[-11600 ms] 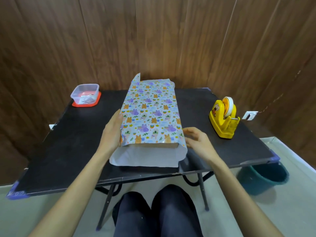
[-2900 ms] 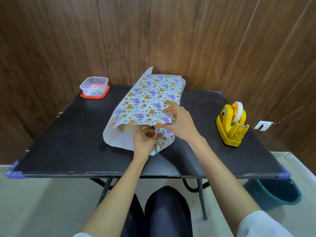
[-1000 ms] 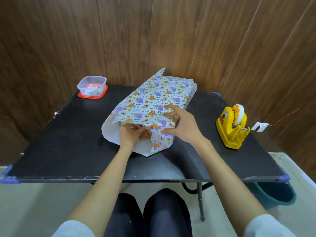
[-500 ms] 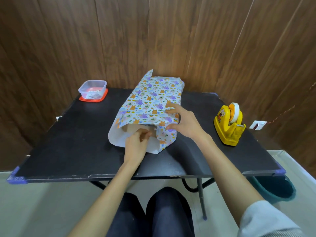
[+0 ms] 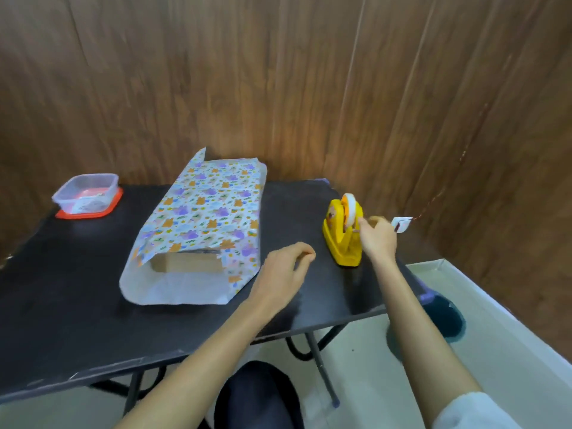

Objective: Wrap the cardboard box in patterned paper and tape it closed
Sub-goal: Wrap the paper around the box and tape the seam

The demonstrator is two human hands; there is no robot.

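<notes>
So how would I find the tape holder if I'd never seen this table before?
Find the black table in front of the wooden wall and look to its right side. The tape dispenser sits there, right of the patterned paper, with the right hand at it. It is the only bright yellow thing, with a roll of tape on top.

I see a black table (image 5: 77,289). Mid-table lies the paper (image 5: 204,212) around the box (image 5: 185,263), with a tub (image 5: 86,193) on a red lid (image 5: 89,213) far left and the dispenser (image 5: 342,239) right.
</notes>
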